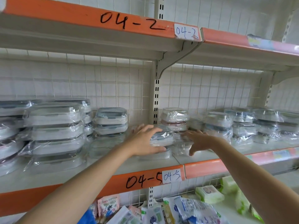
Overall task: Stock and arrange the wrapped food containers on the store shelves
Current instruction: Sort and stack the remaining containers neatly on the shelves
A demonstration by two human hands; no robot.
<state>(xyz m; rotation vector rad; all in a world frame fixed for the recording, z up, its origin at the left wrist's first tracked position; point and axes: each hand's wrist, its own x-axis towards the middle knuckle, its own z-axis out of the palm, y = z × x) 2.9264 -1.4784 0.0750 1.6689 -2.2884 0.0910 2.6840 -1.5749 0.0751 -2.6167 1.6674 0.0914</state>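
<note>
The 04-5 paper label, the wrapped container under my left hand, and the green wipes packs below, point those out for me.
04-5 paper label (171,176): head view, on the white paper's middle.
Wrapped container (161,137): head view, on its plastic-wrapped front side.
Left hand (145,140): head view, on the back of the hand.
Green wipes packs (209,194): head view, on the nearest pack's top.

Bare shelf board (113,170) open below left hand (146,141); tall container stack (56,135) blocks far left; stacks (216,125) crowd beyond right hand (198,141); headroom above both.

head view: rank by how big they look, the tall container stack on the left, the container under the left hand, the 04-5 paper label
1. tall container stack
2. container under the left hand
3. 04-5 paper label

The stack sits nearer the camera, so its lead is partly perspective.
</note>
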